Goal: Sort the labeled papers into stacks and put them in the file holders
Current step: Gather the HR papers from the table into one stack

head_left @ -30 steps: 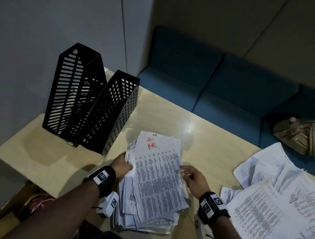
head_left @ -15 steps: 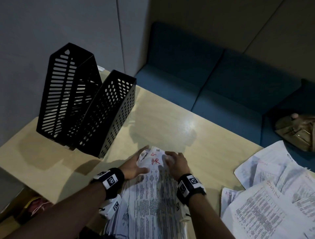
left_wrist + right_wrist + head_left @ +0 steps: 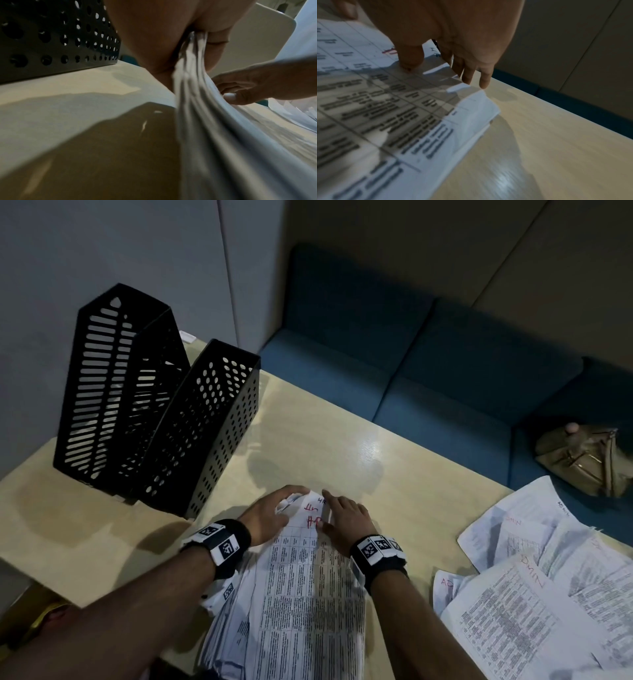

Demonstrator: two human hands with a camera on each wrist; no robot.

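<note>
A thick stack of printed sheets marked HR in red (image 3: 301, 594) lies on the pale wooden table (image 3: 342, 433) in front of me. Both hands are at its far end. My left hand (image 3: 287, 501) pinches the stack's left corner between thumb and fingers, as the left wrist view shows (image 3: 188, 47). My right hand (image 3: 329, 508) holds the right corner, thumb on the top sheet (image 3: 402, 115) and fingers over the far edge. Two black file holders stand at the back left, one slotted (image 3: 116, 385) and one with round holes (image 3: 202, 433).
Loose sheets marked ADMIN (image 3: 548, 594) are spread over the table's right side. A blue sofa (image 3: 428, 371) runs along the table's far edge, with a tan bag (image 3: 589, 460) on it. A grey wall stands behind the holders.
Both hands have slid from the sides of the HR stack up to its far end and closed on its corners. The stack has bunched narrower between them.
</note>
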